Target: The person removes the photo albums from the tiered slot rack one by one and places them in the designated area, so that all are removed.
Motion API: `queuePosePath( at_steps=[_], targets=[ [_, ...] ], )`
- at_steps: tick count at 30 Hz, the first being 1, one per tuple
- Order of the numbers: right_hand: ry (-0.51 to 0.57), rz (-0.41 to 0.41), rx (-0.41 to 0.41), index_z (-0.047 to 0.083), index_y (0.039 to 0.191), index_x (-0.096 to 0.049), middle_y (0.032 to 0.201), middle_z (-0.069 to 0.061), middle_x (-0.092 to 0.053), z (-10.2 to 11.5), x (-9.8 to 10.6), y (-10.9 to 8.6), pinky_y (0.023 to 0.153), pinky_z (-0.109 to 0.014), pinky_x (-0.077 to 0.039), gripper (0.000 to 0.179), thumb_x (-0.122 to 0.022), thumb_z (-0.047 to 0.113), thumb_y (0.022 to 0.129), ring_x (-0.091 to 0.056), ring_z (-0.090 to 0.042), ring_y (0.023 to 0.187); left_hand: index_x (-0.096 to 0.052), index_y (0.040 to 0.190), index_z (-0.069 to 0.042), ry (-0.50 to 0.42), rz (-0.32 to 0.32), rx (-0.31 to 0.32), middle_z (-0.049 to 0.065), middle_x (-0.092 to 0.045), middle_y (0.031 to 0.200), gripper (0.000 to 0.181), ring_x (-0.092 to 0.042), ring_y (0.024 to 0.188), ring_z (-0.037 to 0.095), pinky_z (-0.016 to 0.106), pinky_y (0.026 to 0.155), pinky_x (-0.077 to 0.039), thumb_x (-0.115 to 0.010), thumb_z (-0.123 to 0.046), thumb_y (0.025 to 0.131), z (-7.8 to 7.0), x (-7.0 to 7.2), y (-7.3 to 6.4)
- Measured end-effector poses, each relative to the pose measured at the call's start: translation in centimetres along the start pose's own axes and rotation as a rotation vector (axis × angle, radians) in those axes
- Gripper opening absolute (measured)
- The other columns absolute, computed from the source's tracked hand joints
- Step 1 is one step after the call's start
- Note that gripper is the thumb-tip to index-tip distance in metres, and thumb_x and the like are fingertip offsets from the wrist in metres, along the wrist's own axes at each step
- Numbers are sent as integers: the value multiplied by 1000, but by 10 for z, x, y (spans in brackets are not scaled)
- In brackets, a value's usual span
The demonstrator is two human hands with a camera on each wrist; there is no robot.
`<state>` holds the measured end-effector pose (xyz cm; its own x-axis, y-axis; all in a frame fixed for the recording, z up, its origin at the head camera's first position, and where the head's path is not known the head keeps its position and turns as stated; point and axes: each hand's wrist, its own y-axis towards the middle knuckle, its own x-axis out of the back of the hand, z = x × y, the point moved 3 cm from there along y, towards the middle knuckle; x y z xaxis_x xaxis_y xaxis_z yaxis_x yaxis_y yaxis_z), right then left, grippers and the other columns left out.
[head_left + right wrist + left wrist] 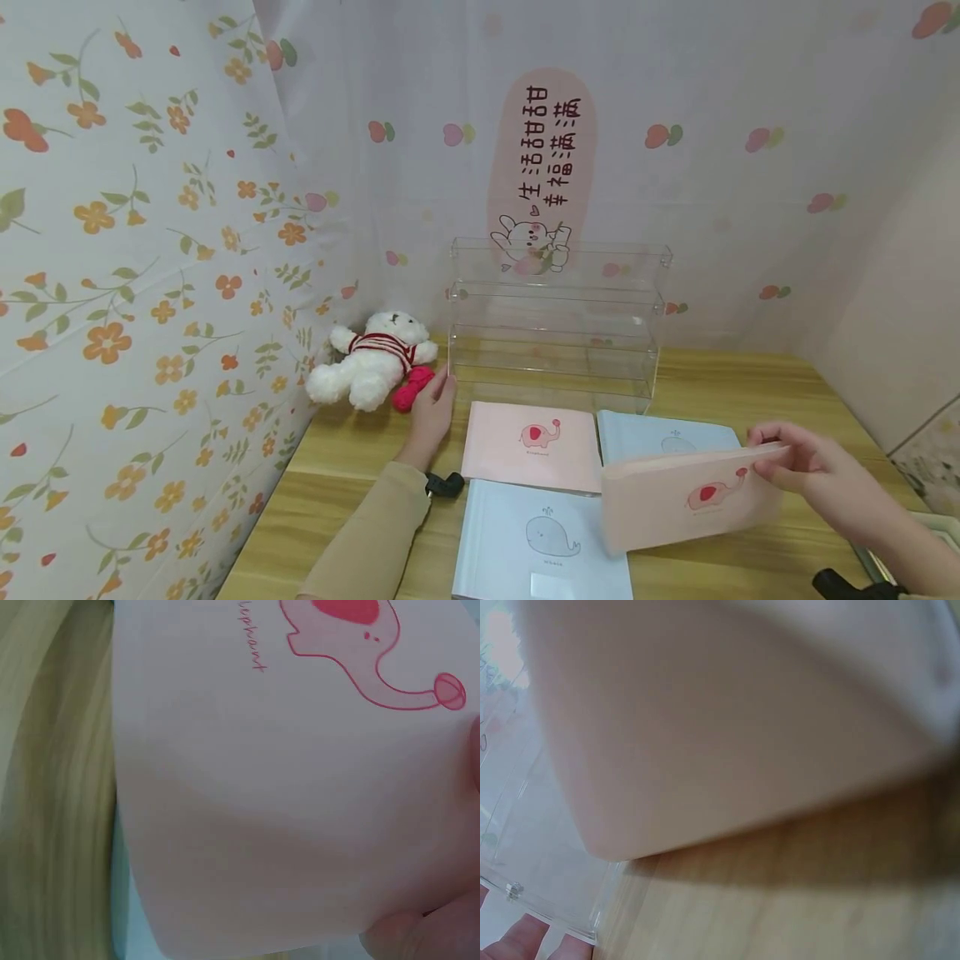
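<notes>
My right hand [810, 467] pinches a pink booklet [652, 508] by its right end, thumb in front, and holds it tilted over the table. A red elephant is printed on its cover, seen close up in the right wrist view. My left hand [435, 412] touches the left side of a clear tiered rack [555, 333], its fingertips showing along the clear panel in the left wrist view. Before the rack lie another pink elephant booklet [487, 450], a blue whale booklet [510, 533] and a second blue booklet [626, 433], partly hidden behind the held one.
A white teddy bear [375, 379] in a striped top lies left of the rack, with a red knitted piece [408, 387] beside it. The wooden table [352, 492] meets printed cloth walls at the left and back. A framed object [873, 558] sits at the right edge.
</notes>
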<state>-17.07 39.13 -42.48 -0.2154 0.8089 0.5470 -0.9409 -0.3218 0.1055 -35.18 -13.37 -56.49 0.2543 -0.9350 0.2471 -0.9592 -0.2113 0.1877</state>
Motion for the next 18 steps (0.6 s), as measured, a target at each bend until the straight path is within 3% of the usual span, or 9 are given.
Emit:
queuePosePath(
  at_steps=[6, 13, 18],
  targets=[
    [-41, 41, -108, 4, 123, -59, 106, 13, -69, -16, 3, -15, 75, -17, -49, 17, -60, -4, 108, -62, -7, 98, -69, 152, -25, 5, 4, 28, 9, -72, 151, 47, -59, 149, 35, 60, 125, -47, -65, -44, 109, 1, 0, 2],
    [75, 133, -265, 4, 126, -57, 110, 20, -63, -30, 7, -26, 80, -17, -55, 14, -56, 2, 112, -62, -5, 99, -67, 153, -22, -41, 23, 54, 9, -69, 154, 49, -56, 152, 33, 58, 129, -43, -66, -39, 108, 3, -1, 3],
    [84, 156, -369, 0, 126, -57, 109, 22, -61, -38, 10, -29, 82, -20, -58, 15, -58, 6, 112, -62, -4, 97, -67, 154, -19, -29, 28, 44, 12, -68, 154, 49, -57, 151, 35, 59, 128, -44, -65, -35, 108, -2, 0, 1]
  ],
)
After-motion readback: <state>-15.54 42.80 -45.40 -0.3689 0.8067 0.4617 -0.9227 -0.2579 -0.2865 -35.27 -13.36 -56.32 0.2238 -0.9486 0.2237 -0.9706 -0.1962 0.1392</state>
